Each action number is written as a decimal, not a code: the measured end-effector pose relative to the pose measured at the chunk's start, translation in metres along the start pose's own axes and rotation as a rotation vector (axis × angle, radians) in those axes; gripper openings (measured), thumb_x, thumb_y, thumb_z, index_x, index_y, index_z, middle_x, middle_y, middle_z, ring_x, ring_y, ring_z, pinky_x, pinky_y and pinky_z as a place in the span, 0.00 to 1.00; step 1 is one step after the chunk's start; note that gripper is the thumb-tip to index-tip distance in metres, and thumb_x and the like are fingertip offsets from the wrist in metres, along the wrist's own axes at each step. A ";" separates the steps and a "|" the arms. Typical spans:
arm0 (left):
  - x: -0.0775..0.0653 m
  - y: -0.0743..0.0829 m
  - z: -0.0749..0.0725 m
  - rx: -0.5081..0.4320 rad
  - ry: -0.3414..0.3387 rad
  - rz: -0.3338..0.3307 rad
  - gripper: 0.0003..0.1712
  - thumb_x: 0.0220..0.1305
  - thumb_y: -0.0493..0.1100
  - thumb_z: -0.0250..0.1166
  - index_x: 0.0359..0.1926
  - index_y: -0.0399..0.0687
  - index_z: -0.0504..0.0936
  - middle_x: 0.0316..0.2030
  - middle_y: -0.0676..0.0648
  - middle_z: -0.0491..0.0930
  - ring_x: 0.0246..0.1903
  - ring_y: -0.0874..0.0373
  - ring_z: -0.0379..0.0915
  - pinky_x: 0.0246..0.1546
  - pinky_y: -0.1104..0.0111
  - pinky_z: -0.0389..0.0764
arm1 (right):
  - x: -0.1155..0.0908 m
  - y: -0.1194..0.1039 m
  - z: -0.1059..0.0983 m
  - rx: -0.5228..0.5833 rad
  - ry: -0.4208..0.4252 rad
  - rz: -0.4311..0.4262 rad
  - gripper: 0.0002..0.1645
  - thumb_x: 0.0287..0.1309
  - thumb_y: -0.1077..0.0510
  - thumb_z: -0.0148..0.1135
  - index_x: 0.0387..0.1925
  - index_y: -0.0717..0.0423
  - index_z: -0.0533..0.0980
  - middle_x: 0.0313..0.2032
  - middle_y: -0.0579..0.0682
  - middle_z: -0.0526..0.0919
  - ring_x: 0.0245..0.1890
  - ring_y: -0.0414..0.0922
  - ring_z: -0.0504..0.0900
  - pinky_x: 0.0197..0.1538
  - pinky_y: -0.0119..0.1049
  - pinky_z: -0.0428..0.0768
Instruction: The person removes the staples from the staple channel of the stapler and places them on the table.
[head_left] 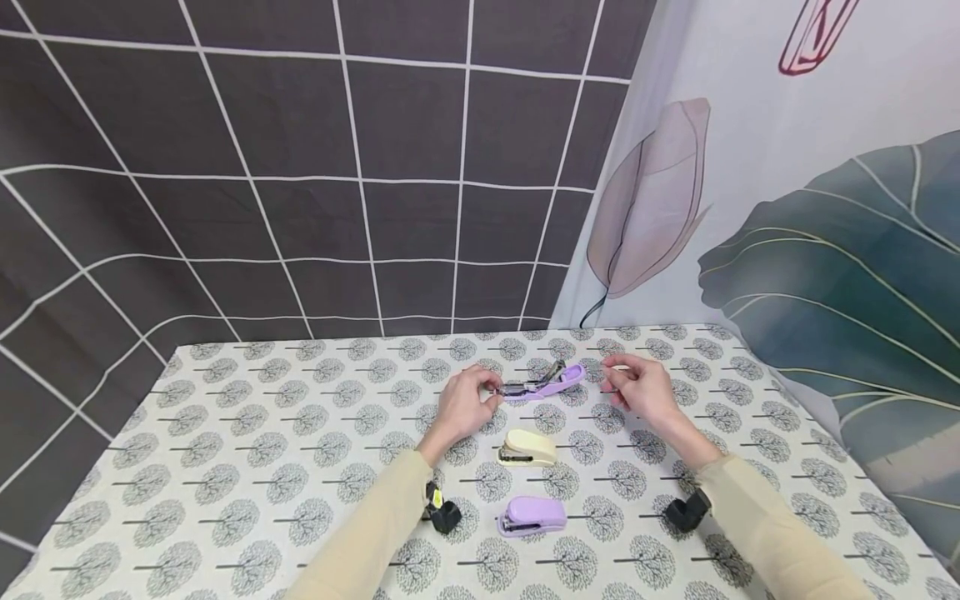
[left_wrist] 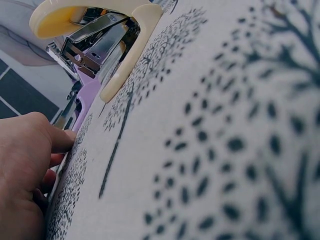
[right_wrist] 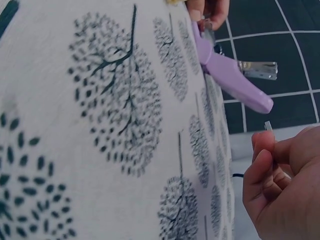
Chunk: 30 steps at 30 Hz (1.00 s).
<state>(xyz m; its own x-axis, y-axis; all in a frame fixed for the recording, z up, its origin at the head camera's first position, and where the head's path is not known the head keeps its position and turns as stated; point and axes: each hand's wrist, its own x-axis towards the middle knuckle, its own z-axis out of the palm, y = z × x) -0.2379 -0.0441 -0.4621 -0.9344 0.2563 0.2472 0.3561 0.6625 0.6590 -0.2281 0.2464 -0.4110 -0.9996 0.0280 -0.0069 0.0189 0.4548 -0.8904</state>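
An opened purple stapler (head_left: 558,382) lies at the back of the table, its cover swung back and metal parts exposed. My left hand (head_left: 463,406) grips its left end between thumb and fingers; the fingertips are partly hidden. To the right, apart from that stapler, my right hand (head_left: 637,386) pinches a short strip of staples (right_wrist: 268,125) between thumb and fingertips, its silvery end sticking out. In the left wrist view, a cream stapler (left_wrist: 132,60) stands closer to the camera than the purple one.
In front of the opened stapler sits the cream stapler (head_left: 528,448), with a second purple stapler (head_left: 532,516) nearer me. All rest on a tree-patterned tablecloth (head_left: 300,492). A dark checked curtain (head_left: 405,225) hangs behind the table, with a leaf-printed cloth (head_left: 750,183) at right.
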 end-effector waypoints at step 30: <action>0.000 0.001 -0.001 -0.002 0.020 0.020 0.12 0.56 0.38 0.73 0.43 0.47 0.86 0.39 0.52 0.82 0.33 0.58 0.75 0.34 0.67 0.74 | 0.002 0.021 0.010 -0.106 -0.083 0.063 0.16 0.66 0.67 0.59 0.53 0.69 0.76 0.24 0.52 0.83 0.18 0.43 0.78 0.17 0.31 0.74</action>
<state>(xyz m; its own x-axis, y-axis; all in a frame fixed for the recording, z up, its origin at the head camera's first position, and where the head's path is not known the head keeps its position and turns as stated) -0.2371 -0.0440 -0.4612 -0.9271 0.2552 0.2744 0.3745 0.6561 0.6552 -0.2303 0.2472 -0.4341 -0.9947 -0.0124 -0.1025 0.0791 0.5462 -0.8339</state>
